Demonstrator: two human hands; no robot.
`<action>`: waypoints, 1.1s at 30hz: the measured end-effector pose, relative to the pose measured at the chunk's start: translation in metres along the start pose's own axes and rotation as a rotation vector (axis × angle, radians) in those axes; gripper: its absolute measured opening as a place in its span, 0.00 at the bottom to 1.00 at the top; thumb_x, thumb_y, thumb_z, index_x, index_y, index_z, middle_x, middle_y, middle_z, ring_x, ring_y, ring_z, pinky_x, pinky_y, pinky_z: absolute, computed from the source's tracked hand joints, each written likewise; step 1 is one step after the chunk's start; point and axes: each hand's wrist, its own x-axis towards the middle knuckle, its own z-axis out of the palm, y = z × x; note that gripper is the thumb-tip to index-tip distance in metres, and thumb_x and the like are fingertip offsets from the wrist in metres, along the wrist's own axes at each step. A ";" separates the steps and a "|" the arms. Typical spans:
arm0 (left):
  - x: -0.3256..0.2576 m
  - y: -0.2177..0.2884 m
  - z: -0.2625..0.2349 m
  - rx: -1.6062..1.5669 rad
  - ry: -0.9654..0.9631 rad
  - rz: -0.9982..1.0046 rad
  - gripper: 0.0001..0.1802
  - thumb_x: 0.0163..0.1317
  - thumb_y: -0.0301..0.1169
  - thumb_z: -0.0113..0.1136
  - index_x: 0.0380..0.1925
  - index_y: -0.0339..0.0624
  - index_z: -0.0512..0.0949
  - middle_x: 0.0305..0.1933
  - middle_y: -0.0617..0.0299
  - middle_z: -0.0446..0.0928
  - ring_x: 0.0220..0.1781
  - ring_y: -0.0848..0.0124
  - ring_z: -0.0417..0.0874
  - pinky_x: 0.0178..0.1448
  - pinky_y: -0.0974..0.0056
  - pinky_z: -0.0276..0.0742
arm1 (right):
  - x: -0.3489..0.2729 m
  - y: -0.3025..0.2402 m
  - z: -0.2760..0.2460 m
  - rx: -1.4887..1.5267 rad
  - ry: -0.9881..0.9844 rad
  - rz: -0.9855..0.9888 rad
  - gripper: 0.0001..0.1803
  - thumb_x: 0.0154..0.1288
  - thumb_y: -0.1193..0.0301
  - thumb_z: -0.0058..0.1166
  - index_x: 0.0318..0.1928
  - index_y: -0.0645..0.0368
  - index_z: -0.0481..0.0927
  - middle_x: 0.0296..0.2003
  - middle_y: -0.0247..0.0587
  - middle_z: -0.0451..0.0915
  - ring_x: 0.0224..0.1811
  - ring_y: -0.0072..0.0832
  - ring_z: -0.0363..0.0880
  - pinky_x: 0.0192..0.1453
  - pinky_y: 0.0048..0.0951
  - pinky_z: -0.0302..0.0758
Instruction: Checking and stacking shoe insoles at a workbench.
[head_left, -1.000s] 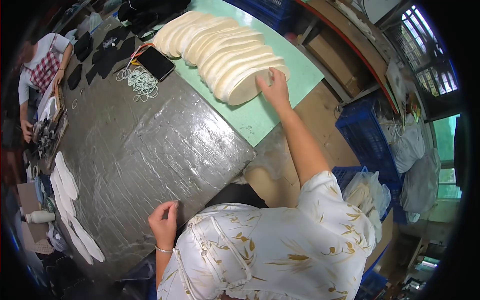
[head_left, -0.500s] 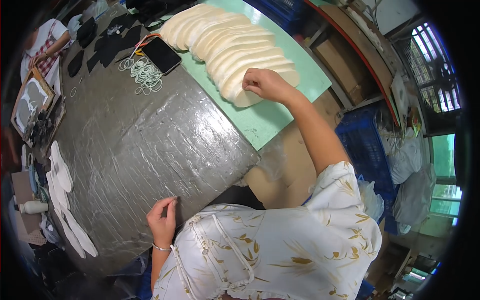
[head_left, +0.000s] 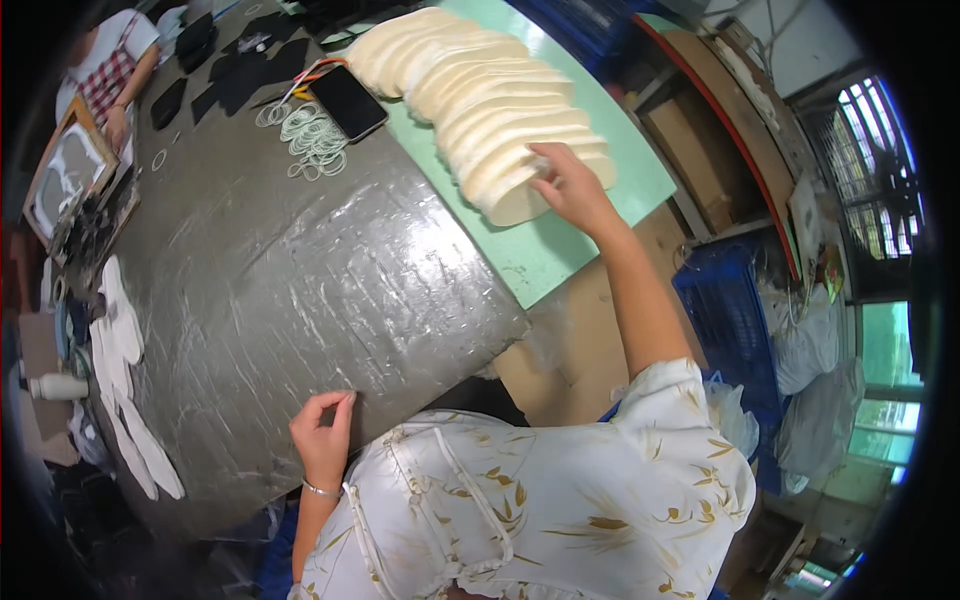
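Observation:
My right hand [head_left: 567,182] reaches out to the near end of a long overlapping row of cream insole-shaped pieces [head_left: 480,95] lying on a green mat [head_left: 560,245]; its fingers rest on the nearest pieces, and a firm grip cannot be made out. My left hand [head_left: 323,435] lies at the near edge of the grey plastic-covered table [head_left: 290,290], fingers loosely curled, holding nothing.
A black phone [head_left: 347,102] and a heap of pale rubber bands [head_left: 310,138] lie beside the row. White insole pieces [head_left: 125,390] line the table's left edge. Another person [head_left: 105,70] sits at the far left corner. Blue crates [head_left: 725,320] and white bags stand at the right.
My right hand has slid along the near end of the insole row toward me. The view has shifted, and my left hand stays at the table edge.

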 end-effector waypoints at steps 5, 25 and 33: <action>0.001 0.011 -0.002 0.006 0.022 -0.040 0.05 0.59 0.26 0.70 0.35 0.37 0.86 0.32 0.55 0.86 0.32 0.70 0.87 0.39 0.67 0.81 | -0.066 0.073 0.044 -0.116 0.342 0.278 0.40 0.63 0.66 0.68 0.71 0.63 0.64 0.62 0.55 0.72 0.64 0.46 0.72 0.67 0.42 0.69; -0.195 -0.097 -0.145 -0.120 0.801 -0.802 0.13 0.59 0.30 0.72 0.33 0.27 0.84 0.30 0.51 0.86 0.30 0.70 0.88 0.37 0.68 0.83 | -0.038 -0.122 0.139 0.164 -0.083 -0.377 0.12 0.68 0.80 0.51 0.50 0.68 0.80 0.56 0.55 0.77 0.59 0.45 0.76 0.65 0.38 0.70; -0.302 -0.212 -0.082 0.915 0.746 -0.655 0.20 0.55 0.32 0.70 0.47 0.32 0.81 0.44 0.41 0.84 0.47 0.44 0.85 0.50 0.51 0.81 | -0.048 -0.142 0.146 0.182 -0.165 -0.361 0.12 0.67 0.80 0.51 0.49 0.67 0.80 0.55 0.53 0.78 0.59 0.44 0.77 0.62 0.38 0.72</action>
